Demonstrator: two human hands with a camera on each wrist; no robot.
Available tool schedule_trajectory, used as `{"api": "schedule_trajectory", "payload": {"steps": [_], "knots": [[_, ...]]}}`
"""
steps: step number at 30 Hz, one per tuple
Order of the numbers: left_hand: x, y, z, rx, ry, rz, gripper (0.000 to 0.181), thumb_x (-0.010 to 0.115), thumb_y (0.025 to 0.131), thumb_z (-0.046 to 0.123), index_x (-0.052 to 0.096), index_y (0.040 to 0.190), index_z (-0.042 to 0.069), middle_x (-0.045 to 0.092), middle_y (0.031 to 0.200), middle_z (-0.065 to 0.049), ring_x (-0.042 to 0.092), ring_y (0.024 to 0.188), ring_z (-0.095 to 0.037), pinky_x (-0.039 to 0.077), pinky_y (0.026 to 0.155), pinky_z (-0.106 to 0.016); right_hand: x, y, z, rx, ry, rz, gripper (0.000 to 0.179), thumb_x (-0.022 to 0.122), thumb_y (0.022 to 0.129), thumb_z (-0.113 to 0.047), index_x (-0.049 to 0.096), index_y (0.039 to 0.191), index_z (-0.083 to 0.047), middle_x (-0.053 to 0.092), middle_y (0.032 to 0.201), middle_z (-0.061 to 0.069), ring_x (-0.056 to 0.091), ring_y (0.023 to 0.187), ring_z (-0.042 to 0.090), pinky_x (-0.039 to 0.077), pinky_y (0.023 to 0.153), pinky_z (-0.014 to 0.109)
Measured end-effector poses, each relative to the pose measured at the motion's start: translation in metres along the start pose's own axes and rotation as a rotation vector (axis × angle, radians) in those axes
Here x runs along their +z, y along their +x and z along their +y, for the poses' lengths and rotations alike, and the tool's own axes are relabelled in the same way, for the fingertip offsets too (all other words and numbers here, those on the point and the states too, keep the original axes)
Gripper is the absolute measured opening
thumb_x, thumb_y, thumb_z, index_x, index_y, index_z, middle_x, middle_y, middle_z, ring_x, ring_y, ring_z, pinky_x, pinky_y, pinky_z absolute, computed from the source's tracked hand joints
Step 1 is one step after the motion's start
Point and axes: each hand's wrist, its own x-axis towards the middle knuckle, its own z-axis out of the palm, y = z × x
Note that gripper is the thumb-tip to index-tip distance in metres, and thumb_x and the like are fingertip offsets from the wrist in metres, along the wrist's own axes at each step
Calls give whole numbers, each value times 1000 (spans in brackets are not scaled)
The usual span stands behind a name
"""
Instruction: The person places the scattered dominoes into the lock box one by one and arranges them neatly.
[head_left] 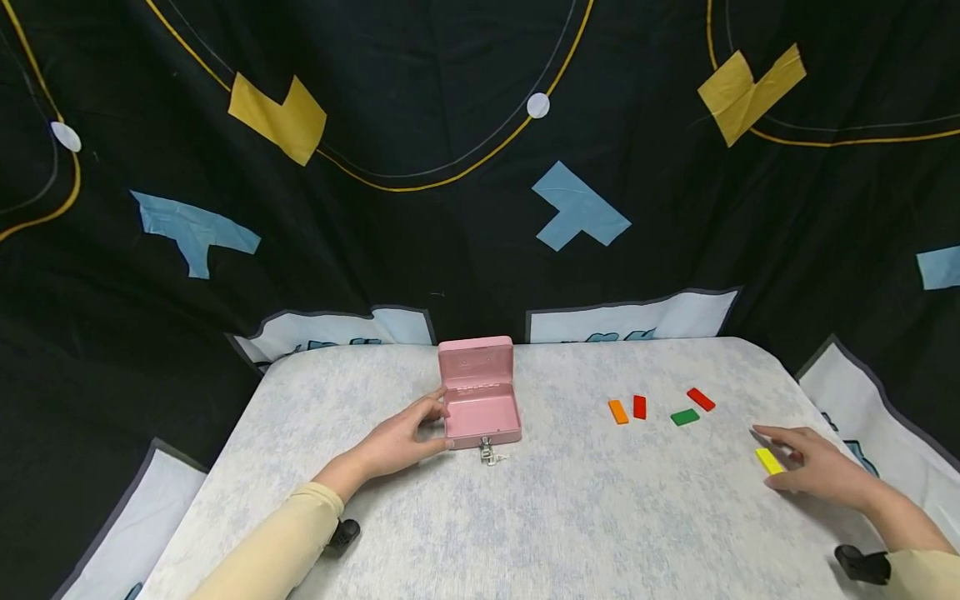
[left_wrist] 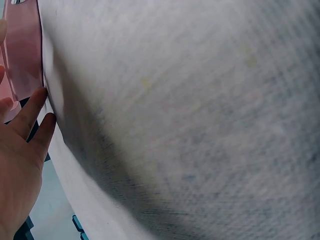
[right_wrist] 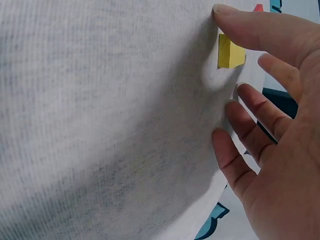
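A pink metal cash box [head_left: 483, 439] stands on the table with its lid raised and its inside bare. On its front hangs a small latch with keys [head_left: 487, 454]. My left hand [head_left: 397, 437] rests at the box's left side, thumb near the front corner and fingers along the wall. The left wrist view shows the fingers spread beside the pink wall [left_wrist: 24, 50]. A yellow block [head_left: 768, 461] lies on the table at the right, between the thumb and fingers of my right hand [head_left: 821, 471]. In the right wrist view the fingers stand apart around the yellow block [right_wrist: 230, 52], not pinching it.
Left of my right hand lie an orange block [head_left: 618, 412], a red block [head_left: 639, 407], a green block [head_left: 684, 417] and another red block [head_left: 701, 399]. The table [head_left: 570, 517] has a pale mottled cloth. A black curtain [head_left: 450, 250] hangs behind it.
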Motion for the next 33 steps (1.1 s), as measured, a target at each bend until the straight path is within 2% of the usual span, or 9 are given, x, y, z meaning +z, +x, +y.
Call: {"api": "schedule_trajectory", "payload": {"steps": [7,10,16,23,33], "knots": [[2,0,-3,-22,-7,7,45,74,91,53,58,125,28,25,167,14,52,134,-11,39,110,-52,-2,-1,5,-14,78,-10,70,82,86,-23,51,142,7,47,135,33,47,111,39,49,81,42],[2,1,-4,-17,-14,6,45,73,92,53,57,126,27,25,167,12,53,134,-13,40,110,-52,-2,-2,8,-17,79,-14,67,80,87,-22,53,141,7,49,135,32,46,114,39,49,82,42],[1,3,-4,-11,-23,2,41,71,95,50,57,126,26,27,167,10,53,134,-16,41,109,-50,-3,-5,14,-26,55,-4,58,79,89,-20,57,138,5,53,135,29,46,113,35,47,79,35],[1,4,-3,-10,-30,1,39,71,95,48,57,124,26,27,167,9,54,134,-17,41,109,-50,-4,-7,13,22,123,-26,56,78,91,-20,58,137,4,50,134,30,41,110,35,45,78,39],[0,4,0,-21,-56,-1,37,72,96,41,57,123,23,29,167,6,53,134,-19,40,110,-49,-5,-7,13,55,103,-17,54,77,92,-26,61,134,3,50,131,28,41,106,33,43,75,39]]}}
